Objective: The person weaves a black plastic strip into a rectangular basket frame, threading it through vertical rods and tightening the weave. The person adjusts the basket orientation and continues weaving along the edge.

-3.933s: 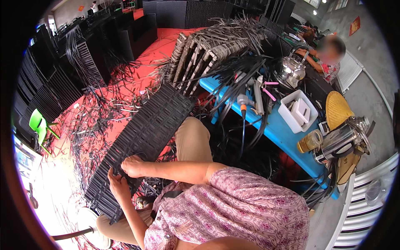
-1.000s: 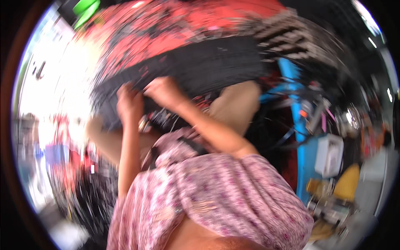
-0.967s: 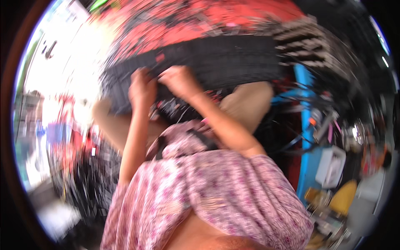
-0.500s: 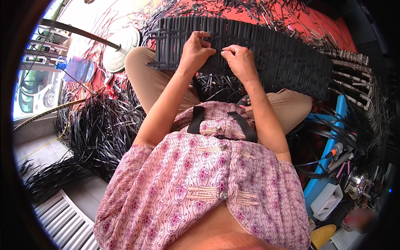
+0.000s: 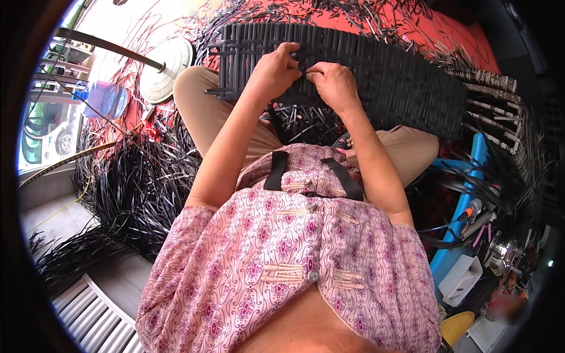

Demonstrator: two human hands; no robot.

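Note:
A long black woven panel of flat strips lies across my knees, its left end showing loose crosswise strips. My left hand rests over its left part, fingers curled and thumb tip pointing right. Just beside it, my right hand pinches thumb and forefinger together close above the weave. The fingertips of the two hands are a small gap apart. Anything thin and black between them blends into the dark panel, so I cannot make out what either hand pinches.
Heaps of loose black strips lie at my left and beyond the panel on the red floor covering. A round pale stand base with a pole stands far left, near a clear blue jug. On the right are a blue frame and a white box.
Both hands have shifted slightly left over the panel. My right hand has turned a little, its fingers more curled and nearer the left hand. The whole view has moved slightly.

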